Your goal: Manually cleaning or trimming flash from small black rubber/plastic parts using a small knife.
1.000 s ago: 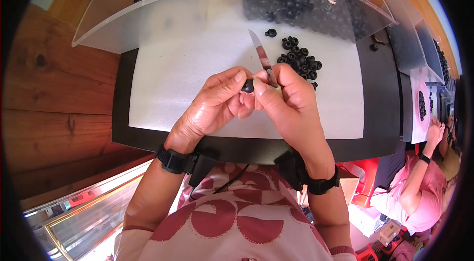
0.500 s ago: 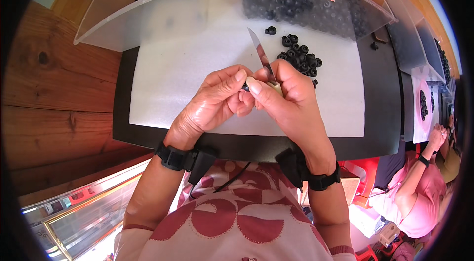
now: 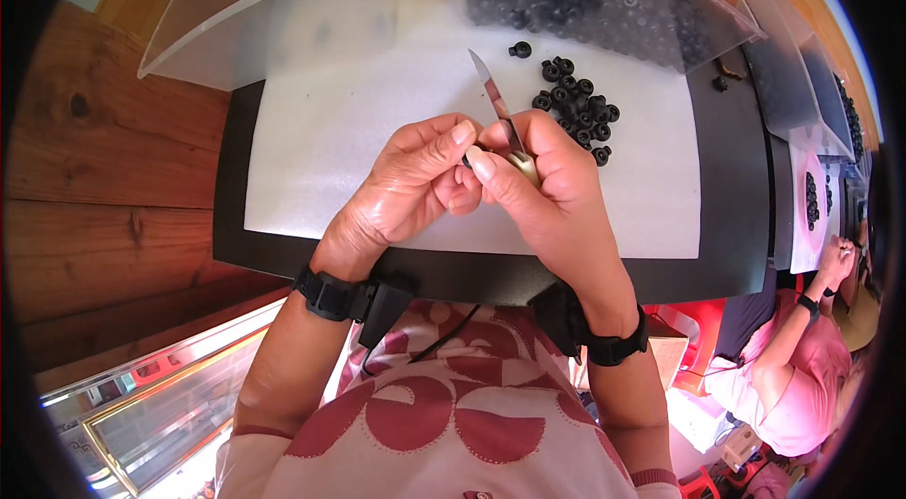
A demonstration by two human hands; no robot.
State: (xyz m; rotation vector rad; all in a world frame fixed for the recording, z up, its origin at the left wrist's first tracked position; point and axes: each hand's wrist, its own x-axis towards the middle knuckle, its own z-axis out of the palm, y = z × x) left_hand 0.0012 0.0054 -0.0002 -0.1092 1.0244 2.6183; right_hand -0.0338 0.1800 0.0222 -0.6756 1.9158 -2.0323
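Observation:
Between the thumb and fingers of my left hand (image 3: 408, 180) is a small black rubber-like part (image 3: 467, 160), mostly covered by fingertips. My right hand (image 3: 559, 186) is closed around the pale handle of a small knife (image 3: 494, 97). Its blade points up and away, slightly left, and the right thumb presses close to the black part. Both hands meet over the white sheet (image 3: 316, 136). Just beyond the right hand lies a loose pile of round black parts (image 3: 578, 107), with a single one (image 3: 520, 49) apart from it.
A clear plastic bin (image 3: 604, 13) full of black parts stands at the back; another (image 3: 255, 37) is at the back left. A dark table (image 3: 731, 216) lies under the sheet. At the far right, a person in pink (image 3: 802, 376) works beside more bins.
My hands have shifted very slightly, and the knife tip sits a little further left. The grips on the knife and the small part are the same.

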